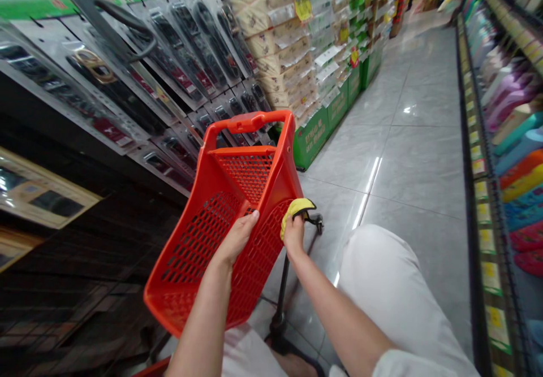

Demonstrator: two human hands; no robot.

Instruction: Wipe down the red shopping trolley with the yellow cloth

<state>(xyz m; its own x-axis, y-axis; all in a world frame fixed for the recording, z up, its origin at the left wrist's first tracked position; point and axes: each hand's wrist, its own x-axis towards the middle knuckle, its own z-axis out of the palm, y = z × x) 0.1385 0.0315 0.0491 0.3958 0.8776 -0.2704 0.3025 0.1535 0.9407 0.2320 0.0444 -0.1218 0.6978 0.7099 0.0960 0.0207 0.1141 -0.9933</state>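
Observation:
A red plastic shopping cart (292,168) with perforated basket walls stands tilted in view in front of me. My left hand (240,234) is closed over the near side rim of its basket, thumb pointing toward the handle. My right hand (294,231) holds a yellow cloth (303,204) with black edging against the outer side wall of the basket. Part of the cloth is hidden behind my fingers. The inside of the basket shows no goods. Below my right hand runs the cart's dark frame (283,286), with a wheel (318,222) beyond.
Packaged belts (182,43) hang on a rack at the left. Stacked tissue packs (280,55) rise behind the cart on green bases (316,139). On the right, a shelf (483,219) with price tags holds colourful bottles and packs. Grey tiled floor (418,162) runs between.

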